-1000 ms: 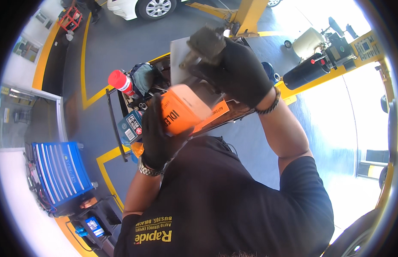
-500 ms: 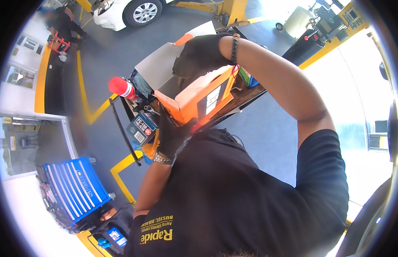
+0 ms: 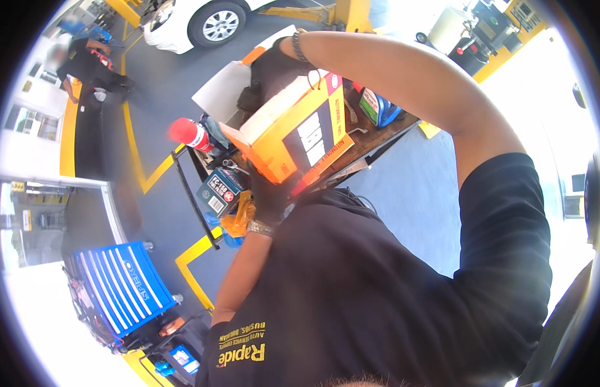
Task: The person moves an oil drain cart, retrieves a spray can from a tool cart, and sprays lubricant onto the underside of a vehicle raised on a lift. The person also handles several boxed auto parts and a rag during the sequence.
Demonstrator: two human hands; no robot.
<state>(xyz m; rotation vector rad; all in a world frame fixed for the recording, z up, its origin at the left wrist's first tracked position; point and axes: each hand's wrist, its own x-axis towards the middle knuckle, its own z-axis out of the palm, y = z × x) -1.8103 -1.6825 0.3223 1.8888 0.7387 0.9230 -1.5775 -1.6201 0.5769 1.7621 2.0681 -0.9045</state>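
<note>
An orange cardboard box (image 3: 293,132) stands tilted in front of me, its pale flap (image 3: 216,93) folded out at the left. My left hand (image 3: 269,197), in a black glove, grips the box's lower left corner. Over the opening, my right hand (image 3: 279,69), gloved in black too, bends down with its fingers closed around a dark lump (image 3: 250,99). What that lump is I cannot make out; the box wall and glove hide part of it. A dark blue filter box (image 3: 218,193) is beside my left hand, with a crumpled orange plastic bag (image 3: 240,219) below it.
On the cart are a red spray can (image 3: 190,134), a ratchet (image 3: 234,166) and a blue bottle (image 3: 377,108). The cart's black handle bar (image 3: 195,197) sticks out left. A blue tool cabinet (image 3: 122,287), a white car (image 3: 177,26) and another person (image 3: 87,68) are farther off.
My right hand has shifted left and upward over the box. The box has turned to show more of its printed side. The other person in the background has changed posture.
</note>
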